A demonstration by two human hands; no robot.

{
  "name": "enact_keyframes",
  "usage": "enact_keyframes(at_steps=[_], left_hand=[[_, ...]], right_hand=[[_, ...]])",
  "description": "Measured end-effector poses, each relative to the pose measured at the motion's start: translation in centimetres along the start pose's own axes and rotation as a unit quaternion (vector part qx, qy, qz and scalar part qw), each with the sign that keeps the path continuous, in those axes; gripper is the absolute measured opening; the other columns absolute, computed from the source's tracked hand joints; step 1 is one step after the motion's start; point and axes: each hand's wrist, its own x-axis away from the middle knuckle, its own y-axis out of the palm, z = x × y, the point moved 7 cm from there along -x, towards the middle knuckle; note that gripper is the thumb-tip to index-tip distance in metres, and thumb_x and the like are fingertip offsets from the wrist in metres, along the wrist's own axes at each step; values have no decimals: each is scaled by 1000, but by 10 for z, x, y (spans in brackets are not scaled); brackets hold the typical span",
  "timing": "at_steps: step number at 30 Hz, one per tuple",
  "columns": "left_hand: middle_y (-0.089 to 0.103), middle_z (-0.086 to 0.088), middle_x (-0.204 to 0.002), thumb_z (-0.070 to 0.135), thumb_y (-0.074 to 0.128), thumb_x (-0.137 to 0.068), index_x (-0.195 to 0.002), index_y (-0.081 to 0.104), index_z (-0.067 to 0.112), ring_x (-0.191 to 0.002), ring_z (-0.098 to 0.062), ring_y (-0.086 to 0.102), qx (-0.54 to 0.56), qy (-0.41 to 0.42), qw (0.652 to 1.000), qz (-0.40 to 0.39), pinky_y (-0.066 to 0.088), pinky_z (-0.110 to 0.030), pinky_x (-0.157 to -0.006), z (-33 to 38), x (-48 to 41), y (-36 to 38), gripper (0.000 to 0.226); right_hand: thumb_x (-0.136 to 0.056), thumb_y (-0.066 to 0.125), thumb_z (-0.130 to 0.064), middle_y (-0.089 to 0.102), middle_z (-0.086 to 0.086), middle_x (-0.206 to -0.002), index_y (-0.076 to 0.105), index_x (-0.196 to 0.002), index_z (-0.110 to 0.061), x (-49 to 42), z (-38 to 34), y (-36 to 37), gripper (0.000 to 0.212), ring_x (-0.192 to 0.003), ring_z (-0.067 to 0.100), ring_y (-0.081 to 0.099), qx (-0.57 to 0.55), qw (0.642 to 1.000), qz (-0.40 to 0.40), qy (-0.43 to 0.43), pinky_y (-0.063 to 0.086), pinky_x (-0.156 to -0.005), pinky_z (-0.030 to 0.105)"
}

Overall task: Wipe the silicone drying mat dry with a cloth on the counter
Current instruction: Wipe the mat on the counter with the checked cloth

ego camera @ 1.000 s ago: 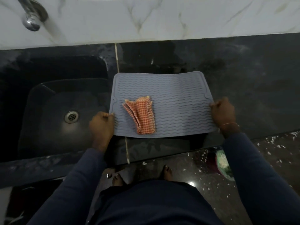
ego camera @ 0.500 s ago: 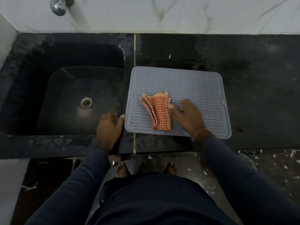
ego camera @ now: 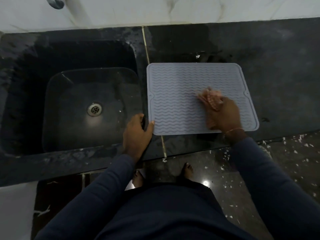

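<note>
A grey silicone drying mat (ego camera: 176,94) with wavy ridges lies flat on the black counter (ego camera: 277,66), just right of the sink. My right hand (ego camera: 224,115) grips the orange checked cloth (ego camera: 210,98) and presses it on the mat's right half; the cloth is blurred and bunched, partly hidden under my fingers. On the counter at the mat's near left corner rests my left hand (ego camera: 136,134), fingers spread, with its thumb touching the mat's edge.
A black sink (ego camera: 57,104) with a metal drain (ego camera: 94,109) lies left of the mat. A tap (ego camera: 55,2) pokes from the white marble wall at top left. The counter's front edge runs just below the mat, with speckled floor and my bare feet beneath.
My right hand left the mat's right edge, took hold of the cloth and carried it from the mat's left half to its right half. My left hand let go of the mat's corner.
</note>
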Motion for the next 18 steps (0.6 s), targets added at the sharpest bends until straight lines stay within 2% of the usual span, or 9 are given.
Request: enact_keyframes(at_steps=[2,3,5,9,11,13,15,16,18], left_hand=[[60,0,-111,48,59,-89,-118,54,14,-100,-16,57,11,-4,1000,-13,49,-36,-85,-1,-1,1,45],[60,0,-113,47,60,-89,-120,53,14,-102,-16,57,17,-8,1000,-17,49,-36,-87,-1,-1,1,45],[60,-1,-117,45,60,-89,-123,53,13,-104,-17,57,24,-8,999,-21,48,-36,-88,0,-1,1,47],[58,-4,-115,39,61,-90,-121,53,11,-101,-19,57,26,10,999,-26,47,-34,-86,0,-2,1,43],[58,-6,-114,39,59,-91,-120,54,12,-102,-21,57,17,27,999,-37,46,-33,-85,-2,-3,2,40],[57,-7,-119,41,57,-92,-127,51,14,-107,-23,57,20,41,998,-54,47,-35,-89,-5,-4,5,44],[55,-8,-124,41,53,-94,-139,45,21,-112,-22,54,18,59,996,-72,43,-31,-93,-7,-4,8,49],[55,-9,-122,40,52,-95,-141,45,24,-110,-23,53,9,70,995,-76,40,-29,-92,-6,-3,8,49],[52,-8,-109,36,52,-97,-141,48,25,-100,-23,55,2,78,994,-71,42,-28,-86,-4,-1,7,46]], right_hand=[[-92,44,-66,69,13,-108,69,-108,-10,11,35,-5,63,-98,31,64,77,991,-3,110,47,-82,29],[-96,42,-58,67,17,-111,67,-112,-10,17,32,2,57,-100,35,63,88,989,-6,117,47,-84,35],[-100,47,-33,63,17,-121,62,-123,-12,30,-11,32,35,-110,35,59,64,996,-24,62,43,-91,35],[-92,50,-9,58,21,-122,56,-124,-2,59,-91,94,33,-111,37,54,87,992,-91,-14,36,-92,38],[-89,53,-12,62,20,-113,62,-117,-5,65,-104,98,31,-105,36,57,52,989,-130,-44,39,-87,37],[-90,58,-27,69,12,-85,72,-91,-18,62,-100,72,17,-81,24,68,-48,989,-134,-46,48,-70,30],[-89,65,-46,67,-1,-64,70,-72,-21,51,-67,33,30,-56,6,65,-100,991,-87,10,46,-52,20],[-88,66,-50,69,-1,-69,73,-78,-18,43,-41,12,34,-62,6,67,-82,994,-48,53,44,-55,19],[-90,59,-54,72,14,-93,72,-99,-8,33,12,-26,49,-90,29,68,27,989,16,143,42,-68,27]])
